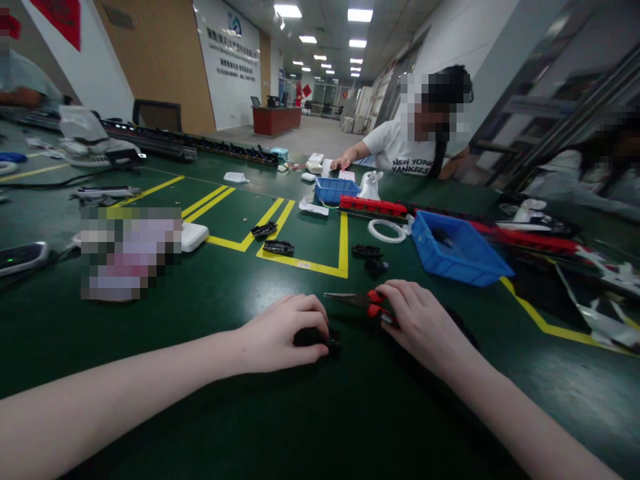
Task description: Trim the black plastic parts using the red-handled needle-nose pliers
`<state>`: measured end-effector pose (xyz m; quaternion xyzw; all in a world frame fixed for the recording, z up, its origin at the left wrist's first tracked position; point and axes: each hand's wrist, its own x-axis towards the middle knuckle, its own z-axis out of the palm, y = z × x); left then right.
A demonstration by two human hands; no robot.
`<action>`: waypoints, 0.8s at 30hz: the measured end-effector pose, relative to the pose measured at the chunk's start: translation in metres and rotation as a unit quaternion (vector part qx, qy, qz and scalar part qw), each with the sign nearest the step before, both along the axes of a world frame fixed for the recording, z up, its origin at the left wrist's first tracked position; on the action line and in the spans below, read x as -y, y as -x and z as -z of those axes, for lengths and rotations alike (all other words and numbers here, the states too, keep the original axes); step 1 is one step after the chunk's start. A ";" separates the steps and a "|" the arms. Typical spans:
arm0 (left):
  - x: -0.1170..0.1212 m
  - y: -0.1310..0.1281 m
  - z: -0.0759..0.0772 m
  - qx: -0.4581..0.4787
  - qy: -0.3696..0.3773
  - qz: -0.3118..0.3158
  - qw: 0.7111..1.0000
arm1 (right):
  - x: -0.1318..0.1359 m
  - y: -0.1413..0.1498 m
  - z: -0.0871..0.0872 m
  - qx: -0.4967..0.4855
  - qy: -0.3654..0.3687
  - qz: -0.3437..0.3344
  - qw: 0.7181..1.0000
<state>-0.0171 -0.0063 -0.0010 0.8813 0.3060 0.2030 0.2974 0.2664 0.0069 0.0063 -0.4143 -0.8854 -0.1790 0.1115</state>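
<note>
My left hand (pixel 287 332) is curled around a small black plastic part (pixel 334 341) on the green table; most of the part is hidden under the fingers. To its right, my right hand (pixel 419 320) is closed on the red handles of long-nose pliers (pixel 347 299). The thin metal jaws point left, toward my left hand, and stay apart from the black part. Just beyond the pliers lie a round black piece (pixel 376 268) and a black plastic housing (pixel 367 251). Two similar black housings (pixel 279 247) rest farther left by the yellow tape.
A blue bin (pixel 457 250) with a dark item inside stands right, beside a white tape roll (pixel 387 231). Behind runs a long red rail (pixel 375 205). At left are a blurred-out phone-like object and a white box (pixel 193 237). Across the table sits a person (pixel 405 143).
</note>
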 end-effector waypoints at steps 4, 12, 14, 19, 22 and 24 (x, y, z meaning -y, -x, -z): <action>-0.001 0.000 0.001 -0.002 0.012 -0.010 1.000 | -0.001 0.005 -0.001 -0.015 -0.040 0.004 0.999; -0.001 -0.002 0.002 0.012 0.014 -0.018 1.000 | -0.009 0.003 0.008 -0.102 0.045 -0.024 0.993; -0.001 -0.003 0.002 0.011 0.019 -0.030 0.999 | -0.009 0.003 0.010 -0.097 0.034 -0.061 0.993; -0.001 -0.004 0.002 0.000 0.031 -0.054 0.998 | -0.004 0.005 0.010 -0.078 0.019 -0.101 0.992; 0.000 -0.003 0.004 -0.019 0.011 -0.032 0.999 | -0.001 0.005 0.007 -0.072 0.002 -0.111 0.991; 0.000 -0.003 0.004 -0.036 0.006 -0.022 0.999 | -0.001 0.006 0.006 -0.069 -0.014 -0.118 0.991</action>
